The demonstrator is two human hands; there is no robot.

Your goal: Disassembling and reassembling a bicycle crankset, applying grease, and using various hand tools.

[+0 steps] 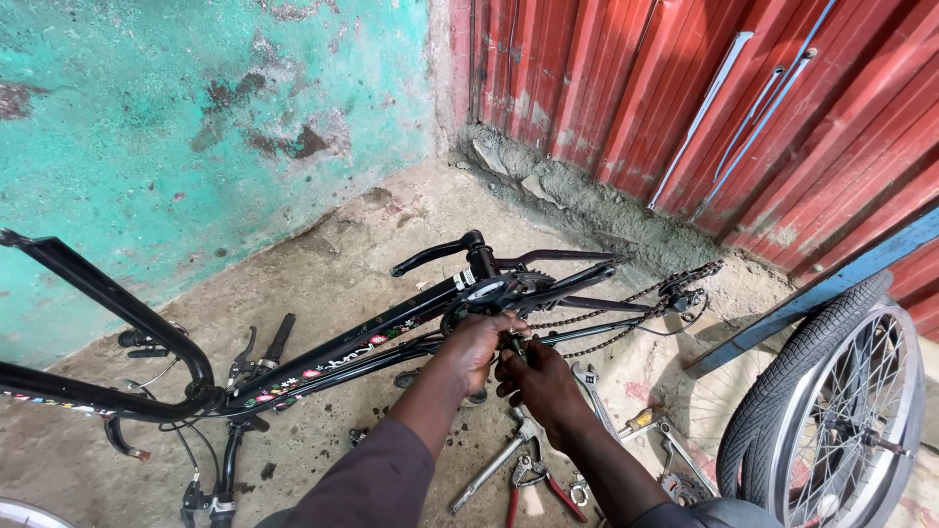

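A black bicycle frame (342, 357) lies on its side on the concrete floor, without wheels. Its crank arm (440, 254) sticks up at the bottom bracket, and the chain (626, 313) runs back to the rear derailleur (682, 291). My left hand (476, 344) wraps around the frame just below the bottom bracket. My right hand (536, 379) is closed on a small dark part (513, 342) held against the left hand; I cannot tell what it is.
A loose bicycle wheel (831, 411) stands at the right beside a blue beam (831, 284). Wrenches (592, 386), red-handled pliers (533, 484) and other tools lie on the floor under my arms. Handlebars with brake levers (240, 362) lie at the left. Turquoise wall and red corrugated sheeting behind.
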